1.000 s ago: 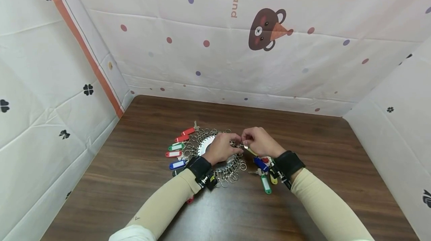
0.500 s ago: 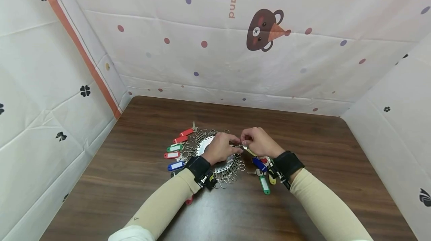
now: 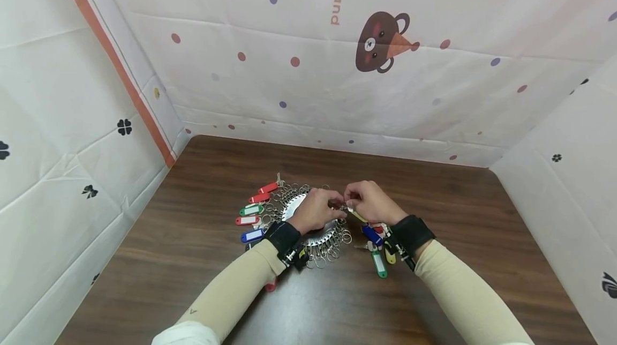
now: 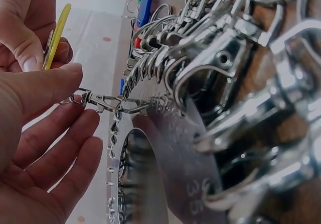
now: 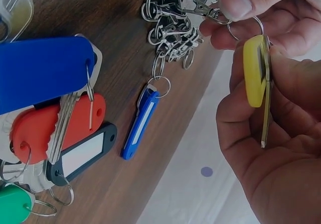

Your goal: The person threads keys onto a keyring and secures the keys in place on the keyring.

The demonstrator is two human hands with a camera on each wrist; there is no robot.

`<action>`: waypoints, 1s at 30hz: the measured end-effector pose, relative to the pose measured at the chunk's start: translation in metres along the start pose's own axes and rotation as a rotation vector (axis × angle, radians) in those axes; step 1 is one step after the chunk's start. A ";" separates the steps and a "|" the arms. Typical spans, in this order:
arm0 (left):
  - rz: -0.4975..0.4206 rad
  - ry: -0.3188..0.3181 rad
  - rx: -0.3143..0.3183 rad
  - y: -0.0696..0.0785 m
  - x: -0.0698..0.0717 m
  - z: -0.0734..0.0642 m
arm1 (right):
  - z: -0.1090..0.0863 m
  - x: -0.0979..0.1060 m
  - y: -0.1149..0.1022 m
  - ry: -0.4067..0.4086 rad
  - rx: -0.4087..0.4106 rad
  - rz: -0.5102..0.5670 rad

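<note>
My left hand [image 3: 315,211] reaches over a round metal disc [image 3: 292,204] whose edge is ringed with snap hooks. Its thumb and fingers pinch the ring end of one snap hook [image 4: 100,101], which is still clipped to the rim. Beside it my right hand [image 3: 377,205] grips a yellow key tag [image 5: 254,76] and the key [image 5: 267,116] on it. A thin split ring [image 5: 258,25] runs from the yellow tag toward the left fingertips, right at the hook's ring. In the right wrist view the left thumb partly covers where the two rings come together.
Red, green and blue key tags [image 3: 253,235] hang along the disc's left side, some behind the left forearm. Loose tags with keys lie by the right wrist, among them a blue one [image 3: 372,234] and a green one [image 3: 379,263]. Patterned cloth walls [image 3: 289,82] border the wooden table [image 3: 222,163].
Both hands stay in nearly the same place, still at the snap hook with the yellow key tag. The head view shifts only slightly.
</note>
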State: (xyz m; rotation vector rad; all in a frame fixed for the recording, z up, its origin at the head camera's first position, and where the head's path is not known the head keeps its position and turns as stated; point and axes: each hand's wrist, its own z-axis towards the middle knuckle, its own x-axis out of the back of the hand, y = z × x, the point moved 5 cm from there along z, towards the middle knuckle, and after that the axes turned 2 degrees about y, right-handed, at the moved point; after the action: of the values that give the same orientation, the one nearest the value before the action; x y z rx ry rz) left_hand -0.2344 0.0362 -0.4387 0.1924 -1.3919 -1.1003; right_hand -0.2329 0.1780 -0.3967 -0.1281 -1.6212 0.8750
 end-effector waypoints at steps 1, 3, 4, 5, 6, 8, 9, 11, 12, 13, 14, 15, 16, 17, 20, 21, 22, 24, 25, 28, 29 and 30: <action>0.002 0.001 0.001 0.000 0.000 0.000 | 0.000 0.000 0.000 0.001 -0.005 0.003; 0.005 -0.003 0.008 0.001 0.000 0.000 | -0.001 0.000 -0.001 0.000 -0.016 0.008; 0.004 -0.009 0.013 0.001 -0.001 -0.001 | -0.002 0.000 0.000 -0.001 -0.021 0.008; 0.000 -0.013 0.018 0.001 -0.001 -0.002 | -0.003 -0.001 0.000 -0.003 -0.025 0.006; -0.003 -0.017 0.024 0.001 -0.002 -0.003 | -0.003 -0.002 0.000 -0.003 -0.025 0.006; -0.009 -0.020 0.030 0.001 -0.003 -0.004 | -0.004 -0.003 0.000 0.002 -0.019 0.003; -0.013 -0.021 0.030 0.001 -0.003 -0.005 | -0.004 -0.004 0.001 0.004 -0.013 0.000; -0.017 -0.020 0.027 0.001 -0.003 -0.005 | -0.004 -0.005 0.001 0.005 -0.001 -0.001; -0.015 -0.021 0.025 0.001 -0.002 -0.005 | -0.004 -0.005 0.000 0.005 0.007 0.001; -0.013 -0.022 0.021 0.001 -0.002 -0.005 | -0.004 -0.005 0.000 0.004 0.015 -0.001; -0.014 -0.025 0.017 0.000 -0.001 -0.005 | -0.003 -0.005 0.000 0.002 0.019 -0.002; -0.015 -0.028 0.013 0.000 0.000 -0.006 | -0.003 -0.005 0.000 -0.001 0.023 -0.002; -0.013 -0.030 0.012 0.000 0.000 -0.006 | -0.003 -0.005 -0.001 -0.002 0.025 -0.002; -0.012 -0.031 0.011 0.000 0.001 -0.006 | -0.002 -0.005 -0.001 -0.002 0.027 -0.004; -0.021 -0.033 0.011 0.000 0.002 -0.005 | -0.001 -0.004 -0.002 -0.002 0.017 -0.006; -0.023 -0.032 0.009 0.000 0.002 -0.004 | -0.001 -0.004 -0.002 0.000 0.011 -0.006; -0.025 -0.032 0.010 0.000 0.002 -0.004 | -0.001 -0.003 -0.002 0.002 0.006 -0.005; -0.034 -0.029 0.004 0.001 0.002 -0.002 | -0.001 -0.002 -0.002 0.004 0.004 -0.006; -0.036 -0.028 0.000 0.001 0.002 -0.002 | -0.001 -0.001 -0.001 0.006 0.007 -0.007; -0.039 -0.029 -0.006 0.002 0.002 -0.001 | -0.001 0.001 -0.001 0.009 0.015 -0.005; -0.038 -0.029 -0.008 0.002 0.002 0.000 | -0.001 0.001 -0.001 0.010 0.020 -0.005; -0.037 -0.030 -0.009 0.002 0.002 0.000 | -0.001 0.002 -0.001 0.010 0.023 -0.003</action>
State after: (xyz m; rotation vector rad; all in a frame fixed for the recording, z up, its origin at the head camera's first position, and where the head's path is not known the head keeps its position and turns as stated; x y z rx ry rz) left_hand -0.2335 0.0360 -0.4357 0.1965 -1.4151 -1.1435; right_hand -0.2316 0.1786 -0.3944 -0.1142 -1.6013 0.8894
